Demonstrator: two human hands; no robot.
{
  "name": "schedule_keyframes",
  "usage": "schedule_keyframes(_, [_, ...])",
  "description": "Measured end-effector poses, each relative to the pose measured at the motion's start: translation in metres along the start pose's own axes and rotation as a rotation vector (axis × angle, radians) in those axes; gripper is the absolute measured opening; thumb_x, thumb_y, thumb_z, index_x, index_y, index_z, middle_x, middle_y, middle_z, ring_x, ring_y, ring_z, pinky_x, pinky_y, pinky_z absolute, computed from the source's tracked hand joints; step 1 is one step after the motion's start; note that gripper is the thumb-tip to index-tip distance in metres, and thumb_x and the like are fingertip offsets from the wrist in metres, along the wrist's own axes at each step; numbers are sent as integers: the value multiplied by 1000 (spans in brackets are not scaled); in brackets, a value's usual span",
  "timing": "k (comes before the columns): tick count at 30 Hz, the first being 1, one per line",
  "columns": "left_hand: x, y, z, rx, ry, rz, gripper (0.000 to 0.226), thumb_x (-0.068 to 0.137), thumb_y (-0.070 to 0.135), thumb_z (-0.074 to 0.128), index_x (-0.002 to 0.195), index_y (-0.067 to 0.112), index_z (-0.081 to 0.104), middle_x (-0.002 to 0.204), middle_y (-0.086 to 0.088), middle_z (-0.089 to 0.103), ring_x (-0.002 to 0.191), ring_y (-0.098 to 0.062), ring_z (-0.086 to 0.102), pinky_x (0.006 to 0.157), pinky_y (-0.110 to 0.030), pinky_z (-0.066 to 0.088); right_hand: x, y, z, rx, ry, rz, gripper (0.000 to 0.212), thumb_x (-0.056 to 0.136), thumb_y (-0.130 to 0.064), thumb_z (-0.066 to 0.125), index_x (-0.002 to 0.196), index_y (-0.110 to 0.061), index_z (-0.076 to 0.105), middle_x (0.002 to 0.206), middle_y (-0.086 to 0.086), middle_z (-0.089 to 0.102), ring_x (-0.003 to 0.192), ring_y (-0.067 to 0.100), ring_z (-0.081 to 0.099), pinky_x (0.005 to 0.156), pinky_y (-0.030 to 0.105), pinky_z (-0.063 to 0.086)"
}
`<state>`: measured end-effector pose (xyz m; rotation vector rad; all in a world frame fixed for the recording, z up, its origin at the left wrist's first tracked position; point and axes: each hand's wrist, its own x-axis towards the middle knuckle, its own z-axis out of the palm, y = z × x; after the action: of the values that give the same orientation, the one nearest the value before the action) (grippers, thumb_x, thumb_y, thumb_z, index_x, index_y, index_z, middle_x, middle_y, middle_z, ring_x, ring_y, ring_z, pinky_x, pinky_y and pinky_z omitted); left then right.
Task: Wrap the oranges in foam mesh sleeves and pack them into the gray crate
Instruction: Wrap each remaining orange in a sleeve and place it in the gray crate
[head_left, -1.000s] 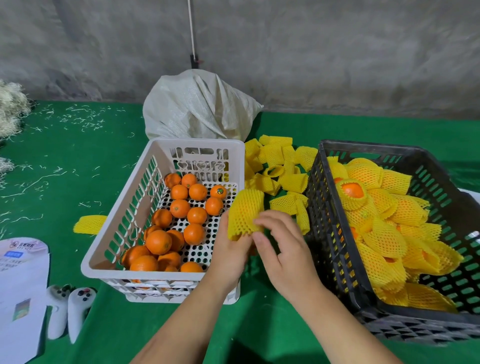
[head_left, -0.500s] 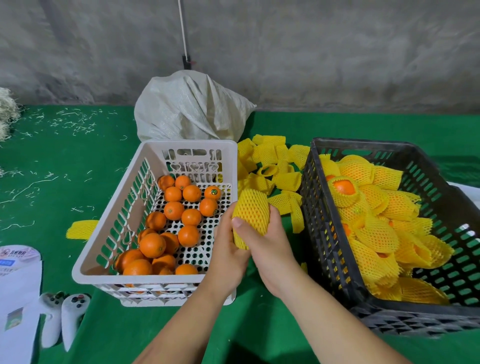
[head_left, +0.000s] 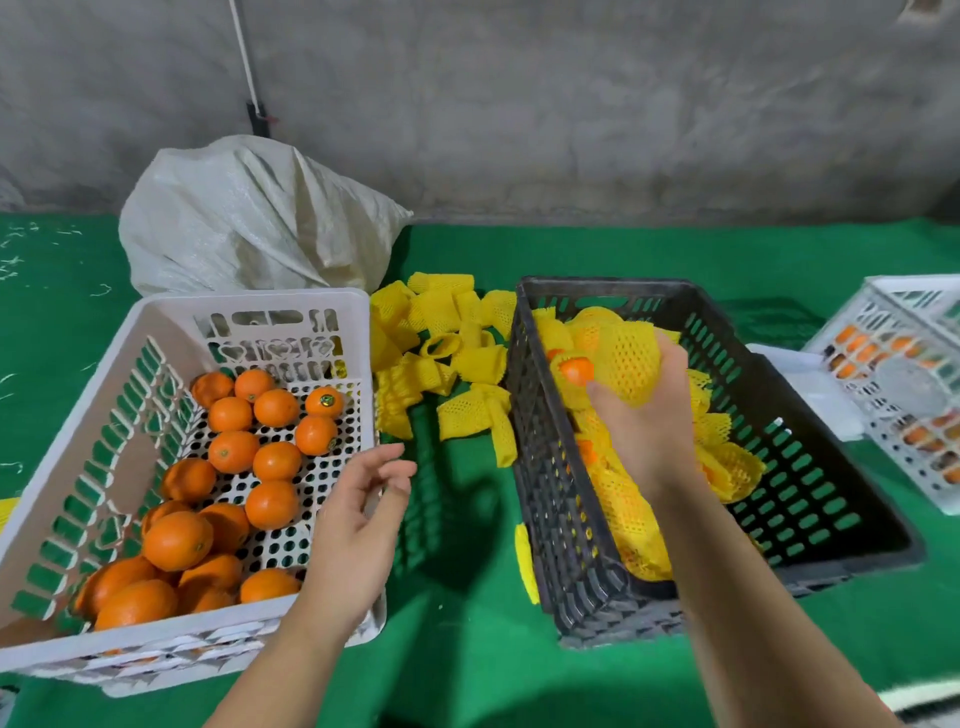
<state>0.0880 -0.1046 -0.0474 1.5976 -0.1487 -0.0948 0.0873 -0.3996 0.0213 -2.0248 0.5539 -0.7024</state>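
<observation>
My right hand (head_left: 647, 415) is over the gray crate (head_left: 810, 509), closed around a wrapped orange (head_left: 626, 358) in a yellow foam mesh sleeve. Beneath it the crate holds several more sleeved oranges (head_left: 628, 514). My left hand (head_left: 358, 525) hovers empty with fingers spread above the right rim of the white basket (head_left: 130, 364), which holds several bare oranges (head_left: 228, 452). Loose yellow sleeves (head_left: 441, 353) lie in a pile on the green cloth between the two containers.
A white woven sack (head_left: 249, 218) sits behind the white basket against the concrete wall. A second white basket (head_left: 904, 374) with oranges stands at the far right. One yellow sleeve (head_left: 524, 566) lies beside the gray crate's left wall.
The right hand has carried the sleeved orange from between the containers over into the gray crate. The left hand let go of it and now hangs empty by the white basket.
</observation>
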Motion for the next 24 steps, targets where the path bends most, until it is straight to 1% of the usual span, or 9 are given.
schedule_keyframes(2, [1, 1, 2, 39, 32, 9, 19, 106, 25, 61, 122, 32, 67, 121, 25, 69, 117, 5, 62, 99, -24, 45, 24, 26, -13, -261, 28, -27, 87, 86, -30, 81, 157, -21, 32, 156, 6, 37, 145, 19, 30, 120, 43, 33])
schedule_keyframes(4, [2, 1, 1, 72, 45, 12, 18, 106, 26, 61, 120, 33, 68, 120, 25, 69, 116, 5, 62, 98, -24, 46, 40, 49, -17, -460, -217, 115, 95, 91, -45, 74, 164, -22, 16, 169, 11, 10, 156, 29, 7, 124, 53, 19])
schedule_keyframes(6, [1, 2, 0, 89, 35, 8, 18, 105, 27, 61, 120, 35, 68, 121, 22, 70, 118, 4, 62, 99, -25, 46, 40, 70, -15, -596, -458, 251, 108, 89, -62, 67, 164, -28, -1, 170, 10, -15, 157, 35, -11, 125, 56, 11])
schedule_keyframes(7, [0, 3, 0, 98, 28, 8, 18, 105, 27, 61, 119, 36, 68, 121, 21, 70, 118, 4, 62, 99, -24, 45, 38, 79, -15, -624, -486, 279, 113, 86, -68, 66, 163, -30, -7, 169, 10, -20, 156, 36, -13, 125, 57, 10])
schedule_keyframes(11, [-2, 9, 3, 141, 26, 27, 21, 105, 22, 60, 121, 33, 66, 115, 20, 71, 114, 3, 63, 95, -20, 46, 40, 87, -25, -842, -484, 334, 130, 73, -93, 51, 160, -29, -21, 169, 12, -22, 156, 36, -17, 124, 54, -2])
schedule_keyframes(15, [0, 7, -1, 141, 13, 9, 24, 105, 18, 59, 124, 31, 66, 117, 18, 71, 113, 2, 64, 98, -23, 46, 53, 63, -31, -819, -518, 374, 136, 67, -95, 48, 160, -24, -21, 167, 17, -23, 156, 36, -16, 126, 55, 0])
schedule_keyframes(20, [34, 2, -14, 369, 4, 132, 27, 106, 20, 59, 127, 37, 63, 122, 22, 64, 119, 5, 57, 100, -19, 42, 39, 5, 23, -493, -222, -205, 95, 92, -59, 63, 163, -22, 12, 170, 16, -10, 157, 33, -9, 126, 56, 7])
schedule_keyframes(22, [59, -2, -24, 443, 33, 163, 29, 109, 23, 53, 136, 32, 59, 131, 15, 58, 120, 13, 51, 103, -13, 38, 20, -13, 55, -542, -284, -481, 83, 94, -54, 60, 161, -28, 17, 170, 11, -13, 157, 31, -11, 126, 49, 0])
schedule_keyframes(24, [86, -11, -34, 575, 55, 133, 35, 111, 20, 49, 145, 20, 56, 146, 2, 46, 131, 13, 43, 110, -8, 30, 7, -22, 86, -695, -537, -629, 81, 94, -57, 54, 160, -35, 13, 169, 7, -23, 156, 29, -19, 125, 47, -5])
